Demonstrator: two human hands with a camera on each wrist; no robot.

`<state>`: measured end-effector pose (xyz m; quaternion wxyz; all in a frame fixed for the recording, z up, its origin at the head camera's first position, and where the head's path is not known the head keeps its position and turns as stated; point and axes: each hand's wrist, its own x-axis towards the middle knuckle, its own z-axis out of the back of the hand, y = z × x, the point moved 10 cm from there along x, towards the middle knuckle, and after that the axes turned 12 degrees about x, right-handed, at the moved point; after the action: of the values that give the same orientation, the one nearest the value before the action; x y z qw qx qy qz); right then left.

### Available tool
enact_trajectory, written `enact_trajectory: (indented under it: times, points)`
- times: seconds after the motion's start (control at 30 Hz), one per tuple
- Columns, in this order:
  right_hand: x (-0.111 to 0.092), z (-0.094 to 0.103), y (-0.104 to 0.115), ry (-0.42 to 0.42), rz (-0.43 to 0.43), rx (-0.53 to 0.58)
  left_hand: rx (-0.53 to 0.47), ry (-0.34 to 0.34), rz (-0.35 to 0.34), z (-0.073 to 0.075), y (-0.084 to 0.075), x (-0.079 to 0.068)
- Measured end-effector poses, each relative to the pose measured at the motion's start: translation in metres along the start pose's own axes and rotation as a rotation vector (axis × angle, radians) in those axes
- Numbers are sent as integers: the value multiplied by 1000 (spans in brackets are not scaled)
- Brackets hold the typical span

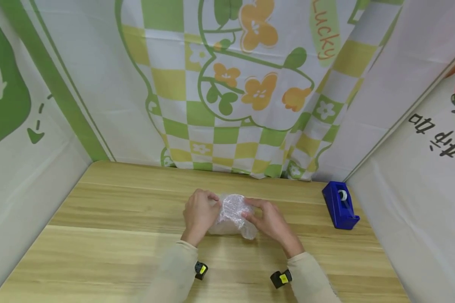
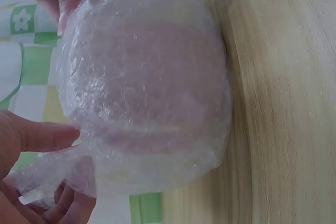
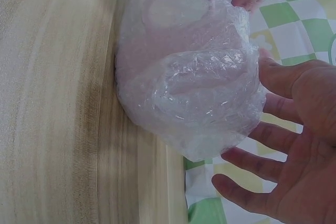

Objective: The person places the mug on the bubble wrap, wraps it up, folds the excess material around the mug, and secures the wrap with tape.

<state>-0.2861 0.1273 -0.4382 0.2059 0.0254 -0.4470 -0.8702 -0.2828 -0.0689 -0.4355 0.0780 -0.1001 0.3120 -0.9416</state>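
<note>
A bundle of clear bubble wrap (image 1: 235,210) rests on the table, wrapped around a pinkish, rounded object (image 2: 152,82) whose kind the film blurs. Through the wrap in the right wrist view, a pink ring-like shape (image 3: 178,8) shows. At the bundle's left side my left hand (image 1: 201,211) pinches a loose, gathered end of the wrap (image 2: 58,171) between thumb and fingers. On the other side my right hand (image 1: 270,219) touches the bundle with thumb and fingers spread and fairly straight, as the right wrist view shows.
A blue tape dispenser (image 1: 341,206) with a roll of tape stands at the table's right edge. Behind the wooden table (image 1: 117,202) hangs a checkered, flowered curtain (image 1: 227,139). White printed fabric walls (image 1: 413,181) close in both sides.
</note>
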Motion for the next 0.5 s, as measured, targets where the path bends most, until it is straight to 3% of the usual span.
enact_trajectory:
  times: [0.27,0.5]
  points:
    - [0,1,1,-7,0,2,-16,-67,-33,1,-13,0]
    - [-1,0,2,-22,-14,-1,32,-160,-61,4,-23,-7]
